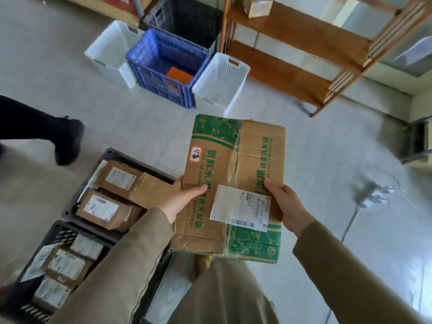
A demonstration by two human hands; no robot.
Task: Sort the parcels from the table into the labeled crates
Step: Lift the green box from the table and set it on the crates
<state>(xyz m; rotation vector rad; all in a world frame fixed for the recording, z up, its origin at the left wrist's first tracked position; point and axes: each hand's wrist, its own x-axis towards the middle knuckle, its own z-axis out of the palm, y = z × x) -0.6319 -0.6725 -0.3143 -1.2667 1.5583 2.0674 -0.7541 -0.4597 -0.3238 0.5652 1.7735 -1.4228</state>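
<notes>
A large brown cardboard parcel (233, 164) with green printed ends and a white shipping label is held flat in front of me, above the floor. My left hand (180, 198) grips its left edge with the thumb on top. My right hand (286, 204) grips its right edge, thumb also on top. Ahead on the floor stand a blue crate (140, 59) with an orange item inside, and two white crates (222, 78) (109, 50) either side of it. A black crate (187, 17) stands behind them.
Two dark crates (70, 206) (28, 307) at lower left hold several small brown parcels. A wooden shelf unit (304, 57) stands at upper right. Another person's dark leg and shoe (63, 141) are at the left. A cable with a plug (371, 195) lies on the floor at right.
</notes>
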